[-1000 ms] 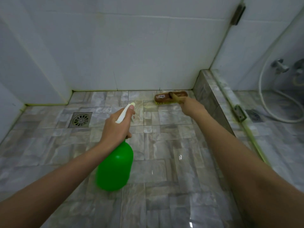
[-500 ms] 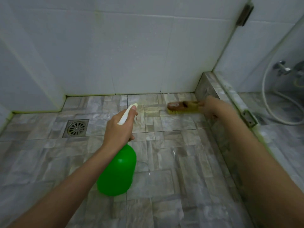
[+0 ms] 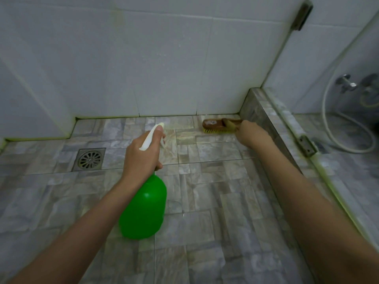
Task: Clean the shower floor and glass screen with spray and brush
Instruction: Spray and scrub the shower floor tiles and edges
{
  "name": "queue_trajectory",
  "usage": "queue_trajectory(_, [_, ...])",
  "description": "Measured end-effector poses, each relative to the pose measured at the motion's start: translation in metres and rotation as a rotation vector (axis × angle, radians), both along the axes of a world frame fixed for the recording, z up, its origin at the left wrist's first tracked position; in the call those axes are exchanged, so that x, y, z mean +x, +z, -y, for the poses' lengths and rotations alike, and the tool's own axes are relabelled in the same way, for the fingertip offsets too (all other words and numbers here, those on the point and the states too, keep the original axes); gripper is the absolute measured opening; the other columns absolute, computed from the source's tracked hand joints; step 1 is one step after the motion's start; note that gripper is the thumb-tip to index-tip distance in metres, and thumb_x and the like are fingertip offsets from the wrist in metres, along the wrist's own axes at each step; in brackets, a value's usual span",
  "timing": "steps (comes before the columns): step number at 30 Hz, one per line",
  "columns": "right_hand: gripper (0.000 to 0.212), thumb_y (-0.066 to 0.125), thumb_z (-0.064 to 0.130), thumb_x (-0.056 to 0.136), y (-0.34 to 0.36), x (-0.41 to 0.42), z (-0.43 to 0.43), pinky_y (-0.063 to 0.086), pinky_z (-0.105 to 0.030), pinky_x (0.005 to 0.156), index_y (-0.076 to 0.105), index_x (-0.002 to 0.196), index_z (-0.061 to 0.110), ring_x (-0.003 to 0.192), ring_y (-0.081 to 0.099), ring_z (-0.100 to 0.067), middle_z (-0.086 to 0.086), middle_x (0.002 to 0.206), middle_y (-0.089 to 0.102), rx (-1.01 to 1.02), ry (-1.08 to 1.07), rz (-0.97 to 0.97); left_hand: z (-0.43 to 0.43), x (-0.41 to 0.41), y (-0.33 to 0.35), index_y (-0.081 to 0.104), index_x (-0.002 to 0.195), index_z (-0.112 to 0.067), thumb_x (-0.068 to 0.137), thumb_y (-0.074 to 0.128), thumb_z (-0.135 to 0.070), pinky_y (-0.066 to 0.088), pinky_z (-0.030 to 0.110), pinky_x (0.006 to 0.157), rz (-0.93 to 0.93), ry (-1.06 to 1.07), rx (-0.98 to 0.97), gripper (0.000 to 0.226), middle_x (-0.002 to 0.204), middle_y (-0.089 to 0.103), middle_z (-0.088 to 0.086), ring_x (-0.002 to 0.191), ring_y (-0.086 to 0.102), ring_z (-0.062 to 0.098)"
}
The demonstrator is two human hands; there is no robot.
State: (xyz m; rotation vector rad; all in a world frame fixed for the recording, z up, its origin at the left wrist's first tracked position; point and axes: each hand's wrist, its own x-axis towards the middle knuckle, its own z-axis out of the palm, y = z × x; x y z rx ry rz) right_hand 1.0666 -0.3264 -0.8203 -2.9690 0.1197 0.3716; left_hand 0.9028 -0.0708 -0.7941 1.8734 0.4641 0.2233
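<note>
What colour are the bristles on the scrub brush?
Yellow bristles under a brown scrub brush, head view.

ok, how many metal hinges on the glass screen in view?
2. Upper hinge sits at the top right, where the screen meets the wall. Lower hinge sits on the tiled curb, right of the brush. Others may lie out of frame.
</note>
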Motion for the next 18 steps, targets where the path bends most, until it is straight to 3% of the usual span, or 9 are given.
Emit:
queue_trajectory(2, [0.029,0.039,0.020,0.099,-0.004,0.005,-0.001,0.046,-0.038,0.076,0.055,0.120,0.006,0.096,0.060,-0.037,-0.021,0.113,0.061,0.084,-0.001,0.040,-0.001,-0.001,0.000,0.073,0.097,-0.028,0.099,0.044,-0.055,0.047,0.019,0.044,0.004,0.004,-0.008,0.040,0.095,0.074,0.014,0.038,0.058,0.011])
queue_trajectory(4, [0.035,0.041,0.025,0.100,0.002,0.013,0.001,0.046,-0.035,0.073,0.055,0.126,0.006,0.096,0.060,-0.037,-0.022,0.111,0.062,0.131,0.004,0.034,-0.004,-0.002,0.000,0.073,0.096,-0.028,0.100,0.044,-0.055,0.046,0.018,0.043,0.005,0.003,0.011,0.040,0.093,0.074,0.012,0.038,0.058,0.010])
queue_trajectory(7, [0.021,0.042,0.012,0.096,0.017,0.019,0.004,0.037,-0.028,0.052,0.057,0.101,-0.002,0.066,0.054,-0.028,-0.016,0.080,0.056,0.040,-0.021,-0.029,-0.008,-0.002,0.000,0.073,0.094,-0.027,0.100,0.043,-0.055,0.045,0.015,0.041,0.006,0.023,0.020,0.041,0.092,0.075,0.011,0.035,0.056,0.007])
queue_trajectory(8, [0.016,0.042,0.008,0.095,0.017,0.018,0.001,0.037,-0.029,0.052,0.054,0.095,-0.002,0.063,0.051,-0.026,-0.014,0.077,0.055,0.002,-0.027,-0.021,-0.010,-0.001,0.000,0.072,0.094,-0.027,0.100,0.044,-0.055,0.044,0.015,0.041,0.004,0.028,0.013,0.040,0.093,0.075,0.013,0.035,0.055,0.007])
queue_trajectory(12, [0.027,0.039,0.018,0.100,-0.006,0.019,-0.002,0.044,-0.037,0.072,0.053,0.121,0.008,0.094,0.060,-0.036,-0.022,0.114,0.059,0.063,-0.021,0.050,-0.013,-0.002,-0.002,0.071,0.091,-0.027,0.100,0.044,-0.054,0.042,0.014,0.040,0.005,0.032,0.001,0.039,0.096,0.073,0.019,0.034,0.054,0.008])
queue_trajectory(18, [0.040,0.036,0.020,0.099,-0.051,-0.005,-0.020,0.045,-0.036,0.071,0.043,0.139,0.020,0.094,0.062,-0.035,-0.019,0.108,0.064,0.168,-0.053,0.164,-0.013,0.000,-0.001,0.073,0.095,-0.026,0.099,0.045,-0.055,0.042,0.012,0.040,0.006,0.035,0.006,0.040,0.098,0.074,0.017,0.035,0.055,0.007])
